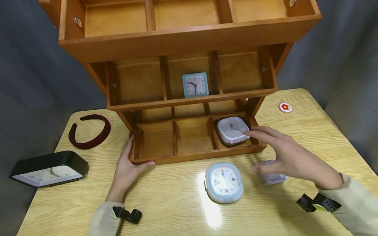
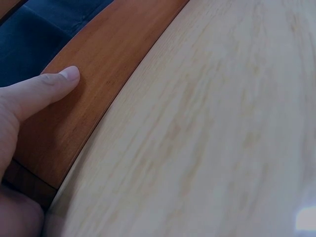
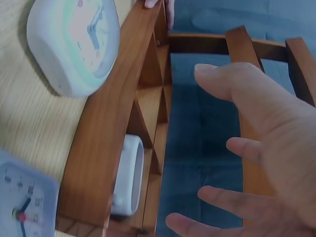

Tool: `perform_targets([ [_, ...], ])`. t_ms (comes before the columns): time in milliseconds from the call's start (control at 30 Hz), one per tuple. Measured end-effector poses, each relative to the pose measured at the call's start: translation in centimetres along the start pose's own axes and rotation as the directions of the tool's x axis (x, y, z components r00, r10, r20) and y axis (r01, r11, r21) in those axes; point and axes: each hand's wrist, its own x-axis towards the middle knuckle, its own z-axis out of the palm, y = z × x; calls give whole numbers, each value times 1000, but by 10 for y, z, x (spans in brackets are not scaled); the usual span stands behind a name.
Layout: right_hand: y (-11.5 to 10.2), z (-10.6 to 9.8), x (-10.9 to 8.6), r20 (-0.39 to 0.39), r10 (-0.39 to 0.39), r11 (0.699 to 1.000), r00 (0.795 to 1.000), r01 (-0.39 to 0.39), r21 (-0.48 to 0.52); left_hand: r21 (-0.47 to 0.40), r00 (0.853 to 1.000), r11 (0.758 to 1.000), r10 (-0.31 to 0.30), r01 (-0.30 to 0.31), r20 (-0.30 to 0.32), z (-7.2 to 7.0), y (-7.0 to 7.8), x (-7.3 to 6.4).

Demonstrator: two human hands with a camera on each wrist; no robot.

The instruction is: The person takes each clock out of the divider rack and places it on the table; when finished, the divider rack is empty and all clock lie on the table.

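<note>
My left hand [image 1: 125,168] grips the front left corner of the bottom tier of a wooden tiered rack [image 1: 189,158], its thumb [image 2: 59,84] flat along the front board. Spread above the tier's right end, my right hand [image 1: 290,159] holds nothing. Its fingertips are close over a white alarm clock [image 1: 230,131] lying face up in the right compartment. Below that hand, a small lilac clock [image 1: 274,178] on the table is partly hidden. A light-blue rounded clock [image 1: 224,183] lies face up in front of the rack.
In the rack's middle tier, a teal square clock [image 1: 195,85] leans in the centre compartment. A black clock [image 1: 53,167] stands at the table's left edge, with a dark red headband [image 1: 101,137] behind it. Right of the rack lies a round flower badge [image 1: 285,107].
</note>
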Motion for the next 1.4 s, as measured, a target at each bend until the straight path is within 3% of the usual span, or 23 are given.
perform_targets([
  [267, 9, -9, -4, -68, 11, 999, 998, -15, -50, -3, 1000, 1000, 9, -9, -4, -2, 0, -1],
  [633, 31, -11, 5, -24, 83, 993, 996, -81, 91, -2, 1000, 1000, 23, -23, -1, 0, 1, 0],
  [867, 35, -5, 32, 27, 141, 971, 990, -143, 193, -7, 1000, 1000, 23, -23, -7, -1, 0, 0],
  [1200, 37, 4, 60, -4, 60, 996, 998, -59, 73, -4, 1000, 1000, 9, -9, -2, 1, 2, 1],
  [1400, 41, 10, 67, 13, 53, 996, 998, -54, 69, -1, 1000, 1000, 7, -7, -9, 0, 0, 0],
])
